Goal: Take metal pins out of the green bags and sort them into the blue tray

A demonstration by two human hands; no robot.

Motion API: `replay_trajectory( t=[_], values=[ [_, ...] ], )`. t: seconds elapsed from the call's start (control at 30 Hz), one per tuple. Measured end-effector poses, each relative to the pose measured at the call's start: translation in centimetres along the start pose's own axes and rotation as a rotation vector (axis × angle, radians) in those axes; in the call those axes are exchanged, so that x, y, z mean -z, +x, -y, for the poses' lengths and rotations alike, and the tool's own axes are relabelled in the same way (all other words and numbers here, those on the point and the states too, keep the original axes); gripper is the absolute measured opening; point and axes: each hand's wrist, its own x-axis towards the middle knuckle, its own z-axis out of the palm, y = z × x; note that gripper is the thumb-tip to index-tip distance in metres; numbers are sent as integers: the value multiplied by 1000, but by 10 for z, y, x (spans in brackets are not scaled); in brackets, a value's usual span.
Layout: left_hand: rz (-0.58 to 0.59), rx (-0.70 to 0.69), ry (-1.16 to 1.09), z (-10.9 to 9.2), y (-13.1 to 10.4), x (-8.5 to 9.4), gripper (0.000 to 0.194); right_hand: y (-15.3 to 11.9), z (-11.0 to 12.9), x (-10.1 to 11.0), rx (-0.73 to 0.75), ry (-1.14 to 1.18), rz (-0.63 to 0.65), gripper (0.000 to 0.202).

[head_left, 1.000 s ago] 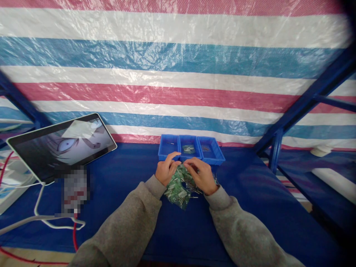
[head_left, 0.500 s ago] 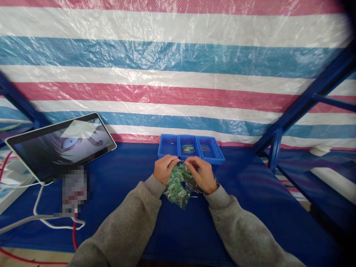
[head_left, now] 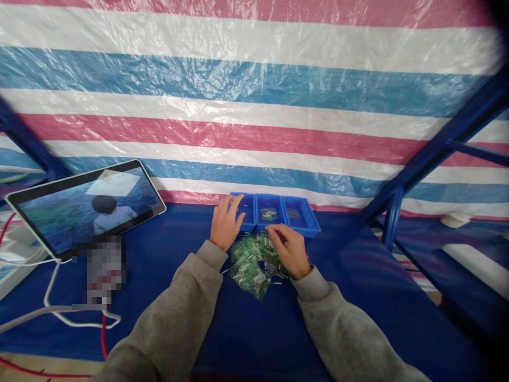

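Observation:
My left hand (head_left: 226,222) reaches over the left edge of the left blue bin (head_left: 249,225), its fingers apart and nothing seen in them. A thin metal pin (head_left: 245,205) shows in that bin. Over the right side of a heap of small clear bags (head_left: 250,254), my right hand (head_left: 293,250) is closed in a pinch; whatever is between its fingertips is too small to make out. Silvery pin-like pieces and greenish film show in the heap. Loose pins (head_left: 275,283) stick out at its lower edge.
Beside the left bin stand a middle bin (head_left: 274,225) with a small bag (head_left: 269,214) and a right bin (head_left: 312,232) with a few small brownish pieces. A tablet (head_left: 91,207) leans at the left among cables (head_left: 51,286). Blue frame bars (head_left: 429,143) rise at the right.
My left hand has moved away from my right hand, up and left to the left bin, and its fingers have opened. My right hand stays almost in place, still pinched.

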Motion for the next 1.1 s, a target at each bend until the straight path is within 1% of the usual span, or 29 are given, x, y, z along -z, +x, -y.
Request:
replay_trajectory(
  t=[0.13, 0.2, 0.27, 0.33, 0.4, 0.43, 0.5, 0.53, 0.63, 0.67, 0.7, 0.77, 0.87, 0.97, 1.1],
  values=[
    [123, -71, -69, 6, -14, -2, 23, 0, -1, -1, 11, -13, 4, 23],
    [159, -74, -108, 8, -19, -4, 20, 0, -2, -1, 10, -20, -1, 23],
    [156, -46, -142, 9, -20, -6, 20, 0, -3, -1, 13, -28, 3, 22],
    [124, 5, -172, 8, -17, -3, 21, 0, -2, -1, 28, -37, 29, 21],
    [119, 52, -185, 8, -12, 5, 23, 0, -1, -1, 60, -50, 78, 19],
    [151, 65, -185, 8, -9, 11, 24, -1, 0, -2, 78, -57, 105, 19],
    [285, 57, -169, 8, -6, 26, 23, -1, 2, -3, 107, -69, 148, 19],
    [387, 42, -150, 7, -8, 35, 22, -1, 3, -3, 116, -72, 159, 19],
    [715, 49, -5, 2, -24, 57, 24, -2, 4, -4, 121, -75, 153, 21],
    [800, 66, 66, 0, -32, 62, 25, -1, 4, -4, 118, -77, 149, 21],
    [861, 81, 137, -2, -40, 66, 26, -1, 4, -3, 112, -79, 144, 21],
    [929, 77, 233, -6, -53, 70, 24, -1, 3, -3, 99, -79, 141, 20],
    [956, 58, 311, -9, -60, 71, 15, -1, 3, -2, 89, -75, 146, 20],
    [948, 46, 330, -11, -56, 70, 5, -1, 4, -2, 89, -71, 138, 20],
    [948, 51, 352, -15, -51, 66, 9, -1, 3, -2, 89, -66, 125, 22]
  ],
)
